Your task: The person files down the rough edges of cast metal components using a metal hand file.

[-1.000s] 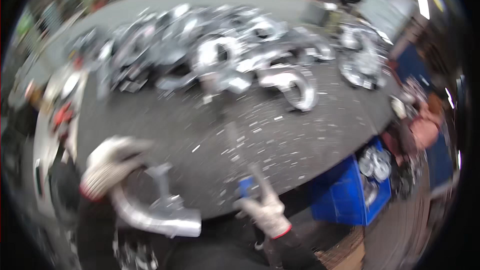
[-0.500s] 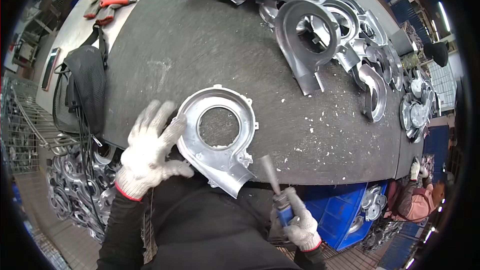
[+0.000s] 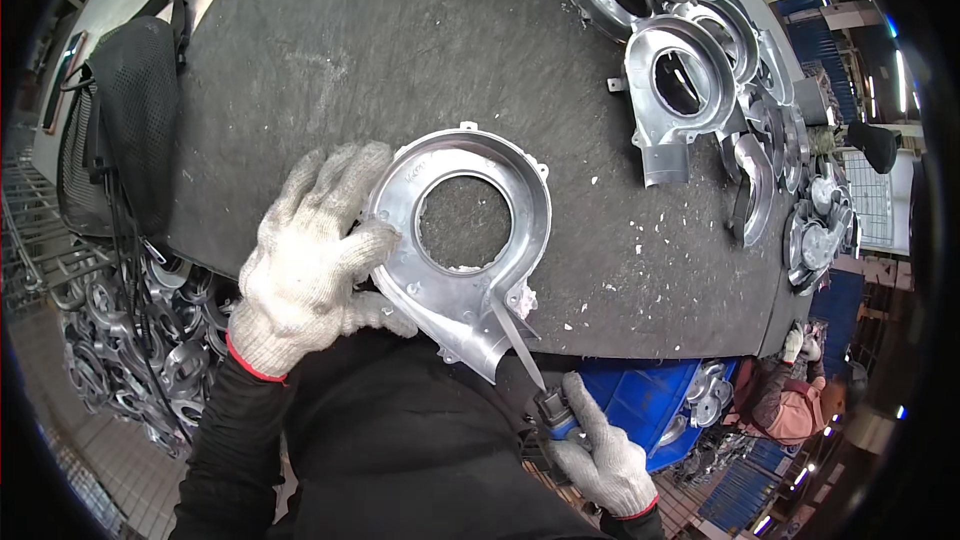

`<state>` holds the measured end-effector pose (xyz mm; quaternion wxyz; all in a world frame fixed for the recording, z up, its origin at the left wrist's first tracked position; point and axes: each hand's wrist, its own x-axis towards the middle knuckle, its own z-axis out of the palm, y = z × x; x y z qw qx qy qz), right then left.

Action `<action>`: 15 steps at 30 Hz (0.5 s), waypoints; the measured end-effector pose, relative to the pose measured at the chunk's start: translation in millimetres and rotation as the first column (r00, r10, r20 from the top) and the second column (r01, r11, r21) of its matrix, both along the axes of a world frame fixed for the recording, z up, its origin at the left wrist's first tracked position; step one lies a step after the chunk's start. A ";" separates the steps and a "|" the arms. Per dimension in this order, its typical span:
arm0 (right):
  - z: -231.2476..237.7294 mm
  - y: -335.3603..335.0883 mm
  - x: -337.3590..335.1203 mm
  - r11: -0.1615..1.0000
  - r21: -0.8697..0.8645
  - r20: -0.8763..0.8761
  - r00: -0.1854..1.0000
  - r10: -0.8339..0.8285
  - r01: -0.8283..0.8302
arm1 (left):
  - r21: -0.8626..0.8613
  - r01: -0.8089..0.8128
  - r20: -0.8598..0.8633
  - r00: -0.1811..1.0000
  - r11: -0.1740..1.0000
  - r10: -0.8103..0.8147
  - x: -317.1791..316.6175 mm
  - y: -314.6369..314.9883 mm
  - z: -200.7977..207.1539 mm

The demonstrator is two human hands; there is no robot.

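A silvery cast metal housing (image 3: pixel 400 275), ring-shaped with a large round hole and a spout, lies flat at the table's near edge. My gloved left hand (image 3: pixel 310 260) holds its left rim, the index finger over the rim and the thumb low by the spout side. In my gloved right hand (image 3: pixel 605 455) is a blue-handled scraper (image 3: pixel 520 348) with a narrow, tapering metal blade. The blade's tip touches the housing where the spout meets the ring, near a rough, flaky edge. Part of the handle is hidden by my fingers.
Similar housings (image 3: pixel 685 80) are heaped at the far right of the dark table (image 3: pixel 290 90). Metal flakes litter its right side. A black mesh bag (image 3: pixel 125 130) lies at left. Below are a wire basket of castings (image 3: pixel 135 340) and a blue crate (image 3: pixel 625 390). A co-worker (image 3: pixel 785 395) is at far right.
The scraper has swung up from beside the housing, and its blade now meets the spout. My left hand has closed in on the rim. The whole view has shifted.
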<state>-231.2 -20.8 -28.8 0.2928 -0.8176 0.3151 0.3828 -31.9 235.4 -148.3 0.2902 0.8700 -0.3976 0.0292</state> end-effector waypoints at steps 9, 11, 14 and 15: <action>5.5 3.6 3.0 0.990 0.067 -0.019 0.992 -0.122 0.123 | -0.030 -0.004 -0.021 1.000 1.000 0.003 -1.2 0.1 2.1; 6.2 5.2 2.9 0.953 0.108 -0.130 0.954 -0.269 0.283 | -0.037 -0.007 -0.032 0.999 0.999 0.005 -1.4 0.2 0.7; 3.0 0.8 -10.0 0.892 0.252 0.032 0.918 -0.396 0.376 | -0.034 -0.006 -0.041 0.999 0.999 0.005 0.1 0.8 1.1; 4.5 0.6 -3.4 0.885 0.264 -0.038 0.920 -0.389 0.385 | -0.021 -0.004 -0.039 0.999 1.000 0.003 0.0 1.3 1.6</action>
